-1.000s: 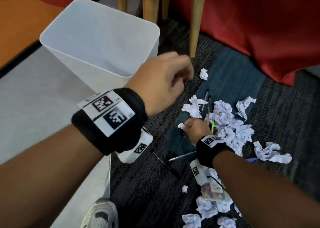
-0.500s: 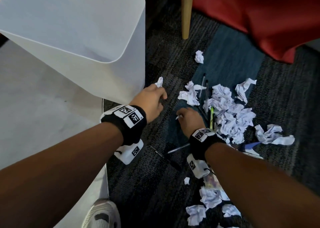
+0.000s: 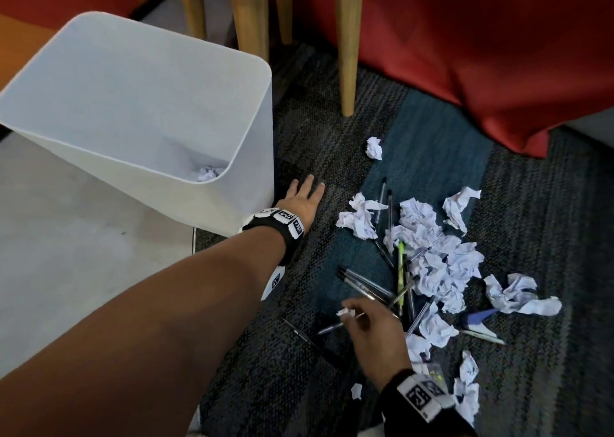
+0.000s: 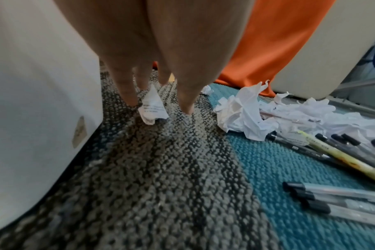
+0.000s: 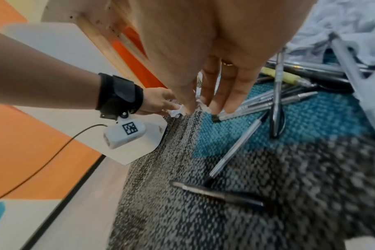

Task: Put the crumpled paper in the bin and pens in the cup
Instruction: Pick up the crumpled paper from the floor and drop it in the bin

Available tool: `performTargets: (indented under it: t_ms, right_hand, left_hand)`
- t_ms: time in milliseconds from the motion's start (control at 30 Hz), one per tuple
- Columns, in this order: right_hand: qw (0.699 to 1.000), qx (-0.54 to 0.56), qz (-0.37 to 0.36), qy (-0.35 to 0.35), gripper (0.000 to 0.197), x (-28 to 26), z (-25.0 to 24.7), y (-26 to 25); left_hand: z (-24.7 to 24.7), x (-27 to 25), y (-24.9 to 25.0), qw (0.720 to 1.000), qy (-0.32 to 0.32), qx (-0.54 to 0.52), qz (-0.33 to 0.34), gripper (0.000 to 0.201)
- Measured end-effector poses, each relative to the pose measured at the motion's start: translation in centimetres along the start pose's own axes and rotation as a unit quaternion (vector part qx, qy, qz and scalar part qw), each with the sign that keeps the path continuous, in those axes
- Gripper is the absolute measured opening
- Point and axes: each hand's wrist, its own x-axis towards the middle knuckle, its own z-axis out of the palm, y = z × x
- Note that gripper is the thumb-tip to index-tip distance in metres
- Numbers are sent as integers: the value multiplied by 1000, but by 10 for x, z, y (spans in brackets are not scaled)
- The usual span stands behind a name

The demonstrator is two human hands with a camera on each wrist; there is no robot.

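Both hands shifted, left fingers (image 3: pixel 307 187) now spread flat beside bin (image 3: pixel 252 177), right fingers (image 3: pixel 352 307) pinching scrap (image 3: pixel 345 312), bare carpet (image 3: pixel 299 353) between.

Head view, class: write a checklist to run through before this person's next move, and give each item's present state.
1. Right hand pinches a small crumpled white paper scrap: ok.
2. Mouth of the white plastic bin unobstructed: ok.
3. Left hand grips the printed paper scrap beside the bin: not ok, straight fingers are only over it.
4. Clear black-capped pens off the carpet: not ok, many lie loose.
5. Cup for the pens located: cannot tell.
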Motion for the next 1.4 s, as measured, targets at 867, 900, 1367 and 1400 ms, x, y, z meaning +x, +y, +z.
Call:
performTargets:
  t_ms: [867,900,1367,1400]
  right_hand:
    - [993,95,-30,61,13,20,-16,-30]
    - [993,95,-36,63,12,22,-18,-35]
    - [931,206,-262,146,20,49,-89,-201]
    - [927,201,-280,148,19,49,-91,-212]
  left_hand:
    - [-30,-91,36,991,84,27,98,33]
    - [-41,-98,39,988,108,14,110,33]
    - [-210,-228,37,866,476,-75,134,27]
    - [-214,-234,25,860,494,-72,106,26]
